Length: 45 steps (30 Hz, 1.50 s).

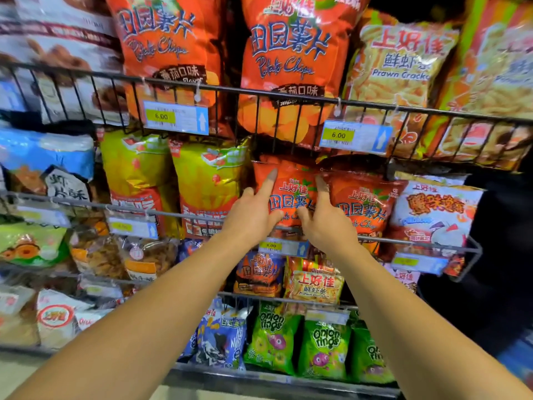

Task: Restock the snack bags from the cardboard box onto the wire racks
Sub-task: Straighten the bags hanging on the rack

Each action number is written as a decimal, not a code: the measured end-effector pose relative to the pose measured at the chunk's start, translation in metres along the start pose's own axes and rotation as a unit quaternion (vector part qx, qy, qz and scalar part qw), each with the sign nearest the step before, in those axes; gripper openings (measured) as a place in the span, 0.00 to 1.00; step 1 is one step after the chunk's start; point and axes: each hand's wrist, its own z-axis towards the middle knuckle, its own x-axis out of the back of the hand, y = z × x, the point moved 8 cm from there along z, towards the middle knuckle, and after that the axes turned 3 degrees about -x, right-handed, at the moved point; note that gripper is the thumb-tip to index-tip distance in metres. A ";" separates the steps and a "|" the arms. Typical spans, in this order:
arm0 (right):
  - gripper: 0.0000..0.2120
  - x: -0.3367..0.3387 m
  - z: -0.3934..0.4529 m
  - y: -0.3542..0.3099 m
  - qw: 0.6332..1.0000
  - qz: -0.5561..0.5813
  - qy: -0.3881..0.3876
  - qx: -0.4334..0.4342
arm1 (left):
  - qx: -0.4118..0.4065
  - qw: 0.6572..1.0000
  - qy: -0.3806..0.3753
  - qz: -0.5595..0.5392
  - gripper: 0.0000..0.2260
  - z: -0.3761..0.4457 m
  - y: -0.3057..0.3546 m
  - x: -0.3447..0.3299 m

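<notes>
A small red potato chips bag (291, 194) stands upright in the middle wire rack (450, 246). My left hand (253, 209) touches the bag's left side with the index finger stretched up along it. My right hand (323, 217) touches its right side, index finger also straight. A second red chips bag (363, 206) stands right beside it. The cardboard box is out of view.
Large red chips bags (288, 62) and prawn cracker bags (401, 70) fill the upper rack (259, 95). Yellow bags (207, 180) stand left of my hands, a white snack bag (432, 215) to the right. Green onion rings bags (326, 347) fill the bottom rack.
</notes>
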 end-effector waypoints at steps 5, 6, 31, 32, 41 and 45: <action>0.35 0.033 -0.028 -0.019 0.986 -0.128 0.102 0.018 | -0.075 0.997 0.004 -0.003 0.40 -0.021 0.004 0.026; 0.36 0.039 -0.032 -0.023 0.983 -0.144 0.112 0.009 | -0.088 0.996 0.014 -0.009 0.39 -0.028 -0.001 0.037; 0.36 -0.066 -0.024 -0.156 0.979 0.179 0.099 -0.023 | -0.063 0.982 0.034 -0.173 0.34 -0.003 -0.140 0.090; 0.35 -0.067 -0.024 -0.156 0.978 0.179 0.100 -0.029 | -0.065 0.983 0.041 -0.165 0.34 -0.004 -0.140 0.091; 0.34 -0.067 -0.016 -0.159 0.980 0.136 0.125 -0.073 | -0.054 0.994 0.006 -0.097 0.31 0.016 -0.133 0.093; 0.35 -0.063 -0.005 -0.159 0.982 0.124 0.099 -0.097 | -0.037 0.996 -0.030 -0.078 0.31 0.023 -0.133 0.093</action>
